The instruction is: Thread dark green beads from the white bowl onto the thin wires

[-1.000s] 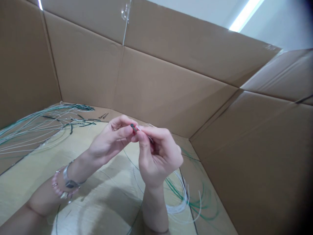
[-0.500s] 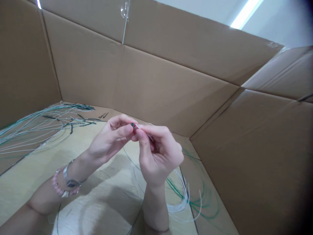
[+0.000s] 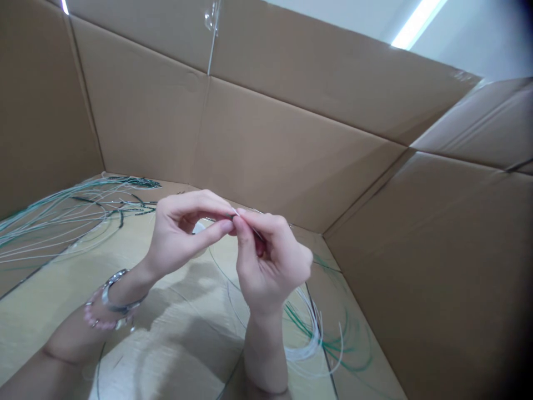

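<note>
The thin wire [image 3: 236,212] is in the middle of the view, held up above the table [image 3: 137,244] at the place where the two hands meet, so this piece looks to be in work and not finished. Going from the left, there is a loose bundle of wires [image 3: 50,214], white and green, spread along the side of the cardboard box [image 3: 303,150]. Near its far end lie a dark cluster [image 3: 145,182] and several short dark strips [image 3: 121,219]; I suppose that this portion is already handled, but whether the strips are joined to the wires is too small to tell. Next is the left hand [image 3: 170,236], with a watch [image 3: 114,300] and a pink bracelet [image 3: 94,316] on its arm; its thumb and forefinger come together at the tips, pinching a small dark piece [image 3: 232,216] just beside the wire. Directly against it, the right hand [image 3: 272,261] pinches the wire between thumb and forefinger, and its other fingers are curled in. If the wire is already inside the dark piece, I cannot tell, because the fingertips cover the joint. At the right, beyond the right forearm, lie a coil of white wire [image 3: 310,347] and some green wires [image 3: 297,319]; on these I see no dark strips, so they are perhaps the portion that is left.
</note>
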The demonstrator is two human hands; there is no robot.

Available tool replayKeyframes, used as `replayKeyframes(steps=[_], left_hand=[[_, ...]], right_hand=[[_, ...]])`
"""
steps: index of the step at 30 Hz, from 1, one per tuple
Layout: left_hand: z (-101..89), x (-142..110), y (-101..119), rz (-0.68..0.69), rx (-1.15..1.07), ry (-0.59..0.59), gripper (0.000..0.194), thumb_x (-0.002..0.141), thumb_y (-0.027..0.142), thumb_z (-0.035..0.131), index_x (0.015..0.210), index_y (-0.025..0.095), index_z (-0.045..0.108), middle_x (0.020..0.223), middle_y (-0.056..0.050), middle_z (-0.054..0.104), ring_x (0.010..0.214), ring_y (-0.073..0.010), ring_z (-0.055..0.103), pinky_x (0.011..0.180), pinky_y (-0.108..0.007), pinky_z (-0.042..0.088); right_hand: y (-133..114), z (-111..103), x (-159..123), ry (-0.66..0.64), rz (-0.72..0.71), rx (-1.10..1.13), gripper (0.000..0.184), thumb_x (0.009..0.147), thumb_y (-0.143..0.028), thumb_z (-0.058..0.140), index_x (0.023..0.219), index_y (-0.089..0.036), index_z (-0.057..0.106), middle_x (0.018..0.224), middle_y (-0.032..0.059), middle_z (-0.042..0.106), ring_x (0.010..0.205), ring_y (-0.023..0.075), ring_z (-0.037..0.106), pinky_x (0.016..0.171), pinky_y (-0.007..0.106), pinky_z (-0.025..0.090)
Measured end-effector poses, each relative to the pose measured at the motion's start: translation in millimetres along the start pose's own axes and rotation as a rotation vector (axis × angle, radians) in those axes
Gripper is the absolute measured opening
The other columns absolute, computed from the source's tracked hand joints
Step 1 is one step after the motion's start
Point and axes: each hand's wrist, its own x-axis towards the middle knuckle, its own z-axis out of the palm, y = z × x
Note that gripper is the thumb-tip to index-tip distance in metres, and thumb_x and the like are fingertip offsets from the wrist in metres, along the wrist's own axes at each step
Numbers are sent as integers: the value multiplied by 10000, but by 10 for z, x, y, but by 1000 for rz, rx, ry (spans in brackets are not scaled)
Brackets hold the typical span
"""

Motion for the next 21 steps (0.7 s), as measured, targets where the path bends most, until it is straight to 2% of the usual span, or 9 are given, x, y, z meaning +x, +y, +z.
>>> replayKeyframes(steps=[2, 7, 11, 17, 21], left_hand=[[5, -4, -10, -26, -42, 4, 128, 758, 125, 702, 799, 236, 749, 739, -19, 712, 663, -112, 658, 573, -190, 557], [34, 20, -65, -243, -282, 65, 24, 748, 263, 731, 733, 252, 746, 686, -6, 699, 608, -111, 647, 586, -212, 571], [53, 40, -75, -344, -357, 127, 80, 692, 317, 775, 699, 243, 745, 668, 3, 696, 552, -76, 613, 543, -166, 544], [16, 4, -58, -270, -261, 94, 18, 741, 260, 739, 747, 252, 754, 702, -2, 696, 613, -79, 625, 585, -157, 545], [-5, -11, -49, -187, -168, 54, 77, 788, 225, 695, 797, 274, 754, 744, -1, 702, 662, -83, 641, 601, -156, 540]], right_hand=[[-5, 5, -2, 1, -30, -20, 152, 828, -95, 608, 919, -216, 596, 771, -30, 691, 577, 67, 593, 539, 197, 520], [-37, 2, 6, 8, 35, 31, 167, 847, -100, 567, 943, -235, 588, 788, -25, 685, 609, 80, 607, 529, 207, 527], [-51, -15, 28, 12, 0, -80, 190, 812, -62, 579, 904, -225, 612, 813, -15, 705, 654, 91, 642, 545, 205, 537], [-111, -55, 30, -31, -8, -204, 143, 792, -62, 599, 854, -187, 631, 740, -6, 689, 622, 91, 626, 584, 213, 524], [-148, -85, 27, -42, -11, -236, 140, 795, -73, 598, 842, -200, 635, 720, -13, 683, 608, 88, 611, 585, 211, 516]])
